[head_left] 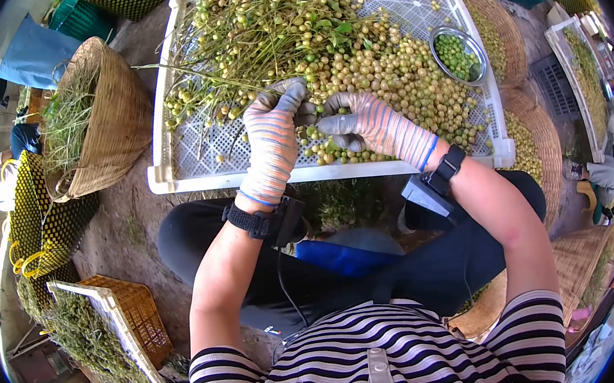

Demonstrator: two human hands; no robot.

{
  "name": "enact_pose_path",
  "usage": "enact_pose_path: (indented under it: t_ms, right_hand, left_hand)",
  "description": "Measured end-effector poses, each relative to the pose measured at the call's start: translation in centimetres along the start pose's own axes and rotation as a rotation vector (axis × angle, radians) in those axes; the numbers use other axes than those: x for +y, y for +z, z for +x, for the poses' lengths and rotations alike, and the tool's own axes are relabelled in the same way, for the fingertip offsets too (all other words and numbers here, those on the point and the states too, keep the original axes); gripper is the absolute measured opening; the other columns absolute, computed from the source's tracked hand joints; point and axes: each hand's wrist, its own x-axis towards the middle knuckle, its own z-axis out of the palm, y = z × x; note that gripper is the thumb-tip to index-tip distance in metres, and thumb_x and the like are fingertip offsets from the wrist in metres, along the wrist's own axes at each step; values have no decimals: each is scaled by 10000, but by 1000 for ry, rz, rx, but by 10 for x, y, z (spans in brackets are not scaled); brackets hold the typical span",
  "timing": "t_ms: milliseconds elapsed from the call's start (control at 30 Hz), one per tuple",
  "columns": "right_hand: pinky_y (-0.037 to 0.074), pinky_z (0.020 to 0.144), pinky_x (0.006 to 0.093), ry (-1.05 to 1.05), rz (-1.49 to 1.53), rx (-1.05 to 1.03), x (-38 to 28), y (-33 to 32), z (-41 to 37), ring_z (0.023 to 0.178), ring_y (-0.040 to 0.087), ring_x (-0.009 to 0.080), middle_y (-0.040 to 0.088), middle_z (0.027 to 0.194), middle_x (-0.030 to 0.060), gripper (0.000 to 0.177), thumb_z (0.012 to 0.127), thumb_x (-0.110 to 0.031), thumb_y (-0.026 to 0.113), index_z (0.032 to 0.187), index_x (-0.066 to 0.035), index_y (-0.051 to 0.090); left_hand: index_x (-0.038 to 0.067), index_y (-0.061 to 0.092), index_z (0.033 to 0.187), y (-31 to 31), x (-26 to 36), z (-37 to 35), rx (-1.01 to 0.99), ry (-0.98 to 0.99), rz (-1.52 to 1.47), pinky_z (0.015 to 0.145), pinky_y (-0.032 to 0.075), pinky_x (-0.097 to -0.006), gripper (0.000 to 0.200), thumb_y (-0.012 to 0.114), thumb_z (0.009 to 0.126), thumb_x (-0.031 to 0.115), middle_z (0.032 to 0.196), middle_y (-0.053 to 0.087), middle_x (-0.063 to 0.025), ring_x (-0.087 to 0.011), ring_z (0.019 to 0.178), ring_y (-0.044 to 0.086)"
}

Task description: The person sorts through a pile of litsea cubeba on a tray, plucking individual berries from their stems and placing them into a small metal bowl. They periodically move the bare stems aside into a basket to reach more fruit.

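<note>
A white perforated tray (184,159) lies in front of my knees, heaped with small yellow-green fruits (384,71) and leafy stems (247,48). My left hand (272,143), in a striped glove, reaches onto the tray with its fingers pinching a stem at the edge of the pile. My right hand (375,128), gloved the same way, meets it fingertip to fingertip over loose fruits, pinching at the same stem. A small metal bowl (459,54) of green fruits sits on the tray's right side.
A wicker basket (108,115) of stripped stems stands left of the tray. More wicker baskets (534,145) of fruits sit on the right. A second tray (105,340) of stems lies at lower left over an orange crate (140,314). Other people sit at both edges.
</note>
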Motion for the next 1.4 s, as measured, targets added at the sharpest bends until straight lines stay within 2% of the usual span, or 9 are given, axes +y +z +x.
enact_pose_path:
  t_ms: [267, 533, 667, 800, 933, 1133, 1267, 1367, 1400]
  right_hand:
    - [378, 476, 174, -100, 360, 5, 8, -15, 0, 608, 539, 63, 603, 816, 11, 236, 856, -246, 596, 1002, -61, 584]
    - [342, 411, 191, -21, 113, 119, 3, 4, 7, 529, 520, 50, 606, 762, -12, 185, 807, -239, 662, 869, -80, 591]
    - [375, 459, 198, -37, 377, -25, 5, -7, 2, 593, 532, 54, 623, 788, -1, 180, 845, -216, 603, 936, -61, 608]
    - [385, 491, 182, 62, 201, -44, 13, 3, -3, 654, 541, 79, 591, 844, 20, 250, 816, -215, 623, 1004, -53, 589]
    - [364, 450, 206, 30, 227, -38, 29, 19, 9, 571, 514, 73, 582, 757, -10, 229, 812, -223, 626, 976, -65, 601]
    - [292, 407, 177, -25, 305, -33, 3, -17, 2, 484, 424, 48, 537, 679, -35, 145, 821, -193, 608, 913, -82, 607]
    - [322, 396, 197, -301, -29, 565, -41, -120, -4, 497, 458, 56, 565, 693, -9, 192, 828, -216, 603, 940, -61, 621]
    - [359, 394, 223, -241, -450, 1027, -52, -168, -16, 511, 486, 58, 601, 745, 11, 230, 834, -217, 598, 992, -52, 625]
    - [477, 532, 299, -159, -490, 1019, -51, -183, -18, 639, 597, 159, 645, 840, 100, 294, 814, -249, 611, 1039, -59, 617]
  left_hand:
    - [0, 628, 893, -7, 2, 5, 57, 79, -101, 478, 498, -254, 106, 629, 808, 63, 721, 623, -54, -137, 553, 581]
    - [15, 626, 911, 3, -7, 0, 0, 140, 58, 506, 501, -251, 112, 624, 810, 62, 746, 623, -51, -131, 577, 585]
    - [28, 621, 890, -11, 0, 8, 27, 51, -164, 489, 494, -249, 83, 624, 818, 69, 732, 623, -41, -138, 561, 584]
    - [27, 613, 907, -6, -3, 6, -21, -5, -282, 480, 497, -265, 97, 621, 825, 78, 718, 616, -49, -152, 556, 581]
    - [25, 605, 927, 9, 4, -11, -5, -165, -303, 468, 496, -280, 114, 614, 831, 84, 696, 604, -58, -162, 549, 572]
    - [27, 609, 923, -2, 1, -7, -17, -71, -289, 461, 460, -242, 97, 605, 834, 68, 699, 605, -42, -141, 551, 566]
    - [21, 623, 892, -6, 2, -18, -73, -23, -282, 481, 458, -233, 80, 614, 828, 70, 730, 619, -37, -125, 567, 567]
    - [13, 619, 904, -6, -1, -31, -209, -8, -23, 512, 464, -224, 95, 605, 836, 78, 749, 618, -40, -112, 593, 572]
    - [13, 619, 904, -3, -4, -33, -216, -4, -33, 512, 464, -224, 95, 605, 836, 78, 749, 618, -40, -112, 593, 572]
